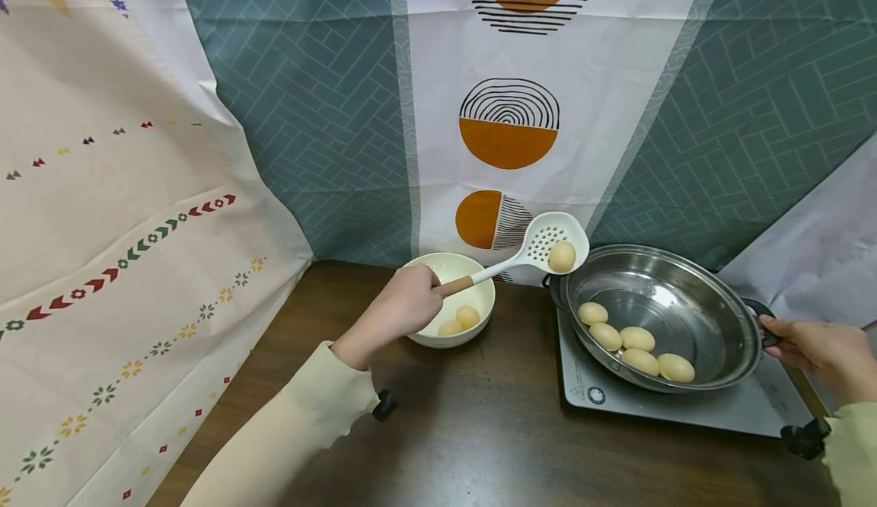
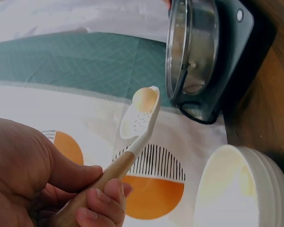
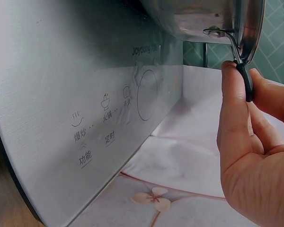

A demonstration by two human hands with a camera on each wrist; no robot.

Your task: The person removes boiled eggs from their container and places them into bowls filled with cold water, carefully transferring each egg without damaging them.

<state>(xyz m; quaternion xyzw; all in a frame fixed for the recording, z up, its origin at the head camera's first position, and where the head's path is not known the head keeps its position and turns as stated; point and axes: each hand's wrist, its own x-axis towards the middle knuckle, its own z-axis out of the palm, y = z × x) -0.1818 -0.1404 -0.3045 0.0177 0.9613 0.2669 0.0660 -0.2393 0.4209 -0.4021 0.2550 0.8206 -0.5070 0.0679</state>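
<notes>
My left hand [image 1: 409,301] grips the wooden handle of a white slotted spoon [image 1: 507,261]. One pale yellow egg [image 1: 562,256] lies in its perforated head, which is raised near the pan's left rim; the left wrist view also shows this egg [image 2: 145,100]. Beneath the handle stands a cream bowl [image 1: 488,303] with two eggs visible inside. With thumb and fingers, my right hand [image 1: 825,351] pinches the black side handle [image 3: 246,81] of a steel pan [image 1: 719,317]. Several eggs [image 1: 637,338] gather along the pan's near-left side. Whether its base is lifted, I cannot tell.
A grey induction cooktop [image 1: 617,408] sits under the pan, on the right of the dark wooden table [image 1: 493,431]. Patterned cloth [image 1: 342,111] hangs close behind the bowl and pan. White embroidered cloth [image 1: 137,225] borders the left.
</notes>
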